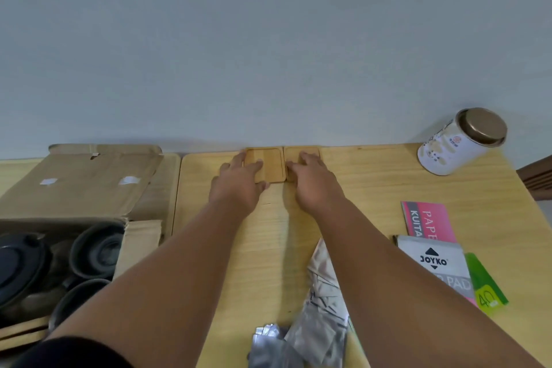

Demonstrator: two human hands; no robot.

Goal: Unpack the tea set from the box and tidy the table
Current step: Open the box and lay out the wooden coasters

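Coasters first: two square wooden ones lie flat, side by side and nearly touching, at the far edge of the desk (373, 188) against the wall. I judge them light, stiff and thin, smooth enough to slide, so pushing with flat fingers suits them better than pinching; to lift one I would catch a near edge or corner, since they sit flush on the wood.

My left hand (236, 185) rests palm down with its fingers (254, 163) spread loosely over the near left part of the left coaster (268, 163), closed on nothing. My right hand (313, 185) lies the same way, its fingers (309, 158) flat on top of the right coaster (310, 150), covering most of it, pressing rather than gripping. Both arms reach straight out, almost parallel, wrists low.

The rest of the tea set sits in the open cardboard box (80, 185) at the near left: dark cups (98, 251) and a dark round piece I cannot identify. Those I judge heavier and breakable, best taken around the body with both hands.

A white tin (460, 143) stands far right, stationery packs (436, 257) near right, and crumpled silvery wrapping (313, 323) lies near, between my forearms.
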